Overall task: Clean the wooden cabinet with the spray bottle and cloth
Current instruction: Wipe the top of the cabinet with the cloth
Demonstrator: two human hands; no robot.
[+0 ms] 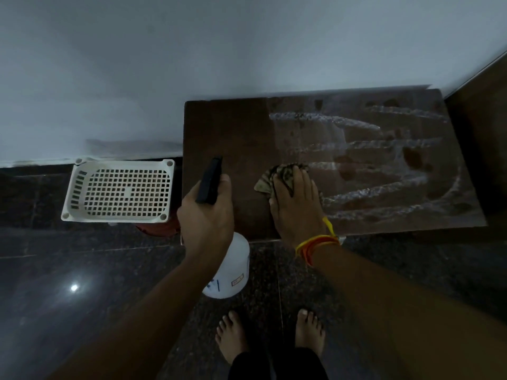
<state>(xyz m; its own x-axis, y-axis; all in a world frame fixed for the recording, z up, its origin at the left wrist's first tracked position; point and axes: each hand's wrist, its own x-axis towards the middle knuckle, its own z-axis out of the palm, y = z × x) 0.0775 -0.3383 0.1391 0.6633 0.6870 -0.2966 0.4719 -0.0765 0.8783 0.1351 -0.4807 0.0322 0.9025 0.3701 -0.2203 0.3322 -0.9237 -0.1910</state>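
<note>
Head view: wet-streaked dark wooden cabinet [315,133].

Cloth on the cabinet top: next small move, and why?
Probably sweep the cloth rightward under the right hand. Wet streaks lie to its right on the cabinet top, and the left part looks dry. The left hand holds the spray bottle off the front edge.

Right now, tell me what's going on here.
A person stands barefoot at a wooden cabinet against the wall. The right hand presses a cloth flat on its wet, streaked top. The left hand grips a white spray bottle, held at the cabinet's front edge. A white plastic basket sits to the left.
</note>
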